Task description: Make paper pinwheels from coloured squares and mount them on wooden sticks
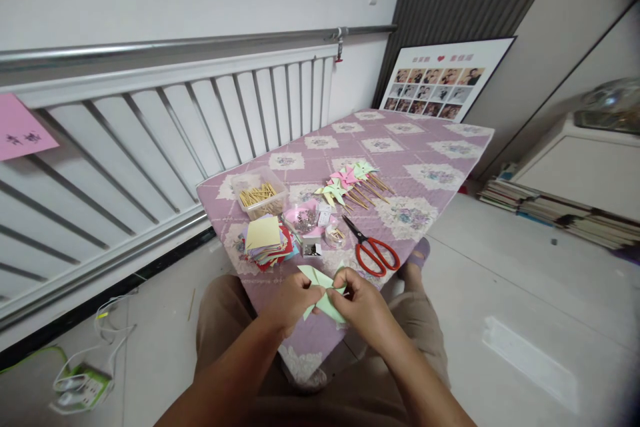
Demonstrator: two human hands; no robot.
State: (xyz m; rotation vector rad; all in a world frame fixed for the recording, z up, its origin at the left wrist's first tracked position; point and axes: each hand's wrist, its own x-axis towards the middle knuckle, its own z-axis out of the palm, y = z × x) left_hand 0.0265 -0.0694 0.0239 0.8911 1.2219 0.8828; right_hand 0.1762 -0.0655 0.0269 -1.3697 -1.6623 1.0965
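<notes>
A light green paper pinwheel [329, 307] is held between both hands over the near corner of the table. My left hand [295, 297] pinches its left side, thumb on top near the middle. From the right, my right hand [360, 300] grips the paper with thumb and fingers close to the centre. Whether a pin is between the fingers is too small to tell. Beyond the hands lie a small open box of metal pins [312, 249], a round clear container [335, 235], scissors with red handles [377, 255] and a stack of coloured paper squares [263, 233].
A clear plastic box of wooden sticks [260, 195] stands at the table's left. Finished pinwheels on sticks [350, 180] lie farther back on the purple floral tablecloth [380, 145]. A radiator [200, 127] runs along the left. A power strip [85, 387] lies on the floor.
</notes>
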